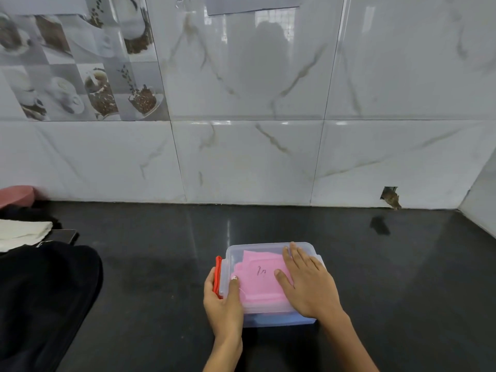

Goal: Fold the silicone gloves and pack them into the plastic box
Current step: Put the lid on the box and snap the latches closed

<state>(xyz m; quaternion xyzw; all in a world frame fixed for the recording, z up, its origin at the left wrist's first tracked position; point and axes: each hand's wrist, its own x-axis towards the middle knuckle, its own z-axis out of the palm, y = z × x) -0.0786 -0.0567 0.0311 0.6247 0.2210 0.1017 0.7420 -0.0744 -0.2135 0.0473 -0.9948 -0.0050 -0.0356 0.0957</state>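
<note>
**Head view: both hands on the lidded plastic box**

Head camera looks down on a dark, glossy worktop (161,264) set against a wall of pale marbled tiles (268,157), with a tile of coffee-cup pictures (77,68) in the upper left of the frame.

At the far left edge sits part of a pink round thing (16,196), and just below it a white folded cloth (21,234) lying on dark fabric. A large black cloth (45,296) fills the lower left corner.

Low in the middle of the frame stands the clear plastic box (268,315) with its clear lid (236,251) on top. Pink gloves (260,283) show through the lid, lying folded and flat inside the box; a small dark scribble is visible on the lid above them. A red clip (218,275) runs down the box's left end.

The left hand (221,304) has its grip on that left end: the fingers curl round the red clip from outside while the thumb lies on the lid's edge. The right hand (308,285) lies flat on the right part of the lid, fingers straight and slightly spread, holding nothing and covering the box's right side.

Further right, low on the wall, a small broken hole (390,197) shows in a tile.
</note>
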